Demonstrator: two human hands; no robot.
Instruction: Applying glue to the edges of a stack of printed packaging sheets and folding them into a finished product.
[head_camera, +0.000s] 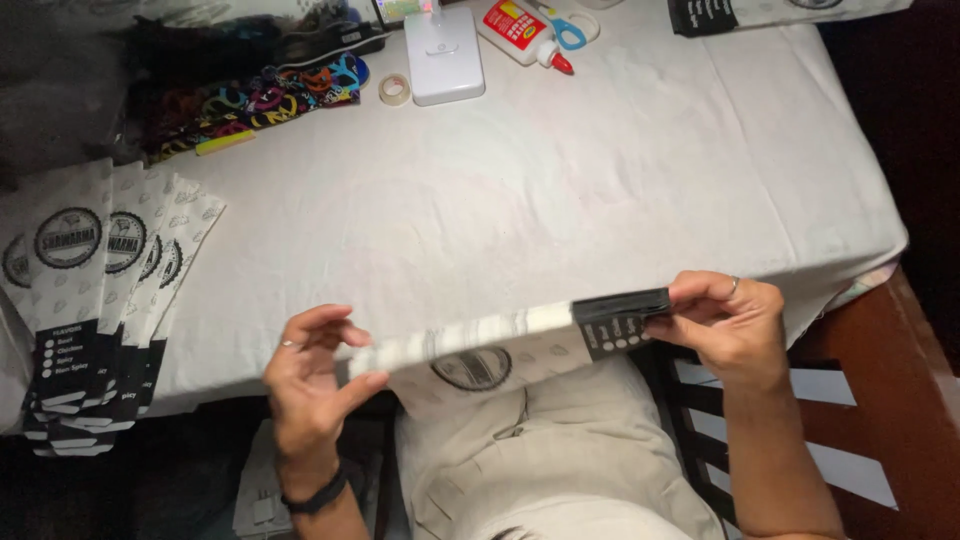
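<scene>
At the near edge of the white-clothed table (600, 190), held level above the lap: one stack of long paper sleeves (505, 338), white with a round dark emblem and a black band at one end. Left hand (310, 375), fingers closed on the white end; right hand (725, 325), thumb and fingers pinched on the black end. The grip at both ends seems meant to keep the edges squared.

On the table's left side: a fanned pile of matching sleeves (95, 300), emblems uppermost, black bands overhanging the near edge.

Far side: white glue bottle (520, 30) with red label and red tip, lying flat; blue-handled scissors (568, 30) just beside it; tape roll (394, 89); white rectangular device (443, 55); multicoloured patterned cloth (270, 100). Far right corner: another printed sleeve (760, 12), partly cut off.
</scene>
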